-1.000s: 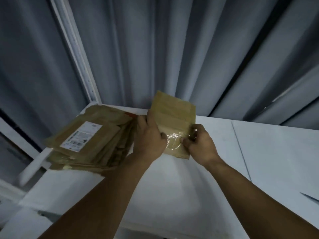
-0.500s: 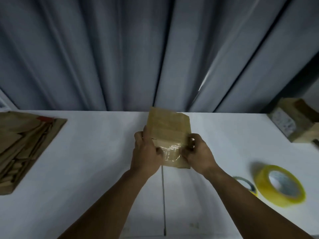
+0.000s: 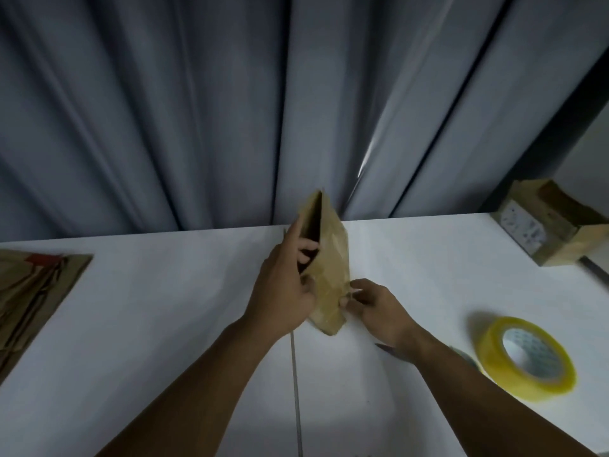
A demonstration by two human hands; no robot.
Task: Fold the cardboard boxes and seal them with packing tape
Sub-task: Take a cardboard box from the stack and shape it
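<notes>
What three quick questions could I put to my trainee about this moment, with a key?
1. True or false: the yellow tape roll lies on the table, to the right of the right hand.
2. What does the left hand grip? A. the partly opened cardboard box; B. the tape roll; C. nothing.
3. Fill in: the stack of flat cardboard lies at the table's ____ edge.
Key: 1 true; 2 A; 3 left.
</notes>
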